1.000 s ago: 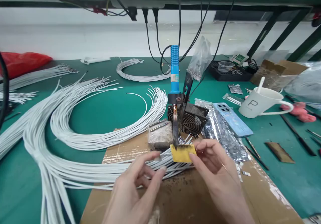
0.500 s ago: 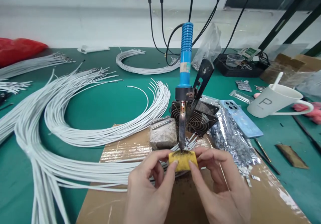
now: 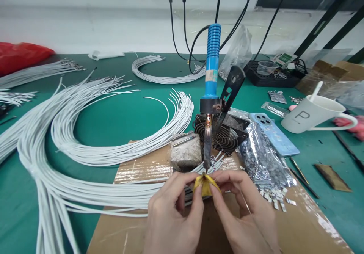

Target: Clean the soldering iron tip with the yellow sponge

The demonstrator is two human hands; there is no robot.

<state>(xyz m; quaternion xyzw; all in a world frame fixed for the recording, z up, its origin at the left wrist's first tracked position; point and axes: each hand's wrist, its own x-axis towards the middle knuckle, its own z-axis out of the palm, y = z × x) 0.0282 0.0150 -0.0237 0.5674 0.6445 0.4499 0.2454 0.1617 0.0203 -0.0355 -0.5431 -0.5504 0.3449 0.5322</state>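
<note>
sponge, bent, tight between fingers of left hand and right hand, below soldering iron

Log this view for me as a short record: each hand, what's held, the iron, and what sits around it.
Left hand: pinching the left side of the yellow pad
Right hand: pinching the pad's right side
Pad state: bent, dark along the top
Blue-handled iron: tip down at the pad's top edge; exact contact unclear
Behind the hands: grey block, black fan
Left: white cable bundles
Right: blue phone, white mug
</note>
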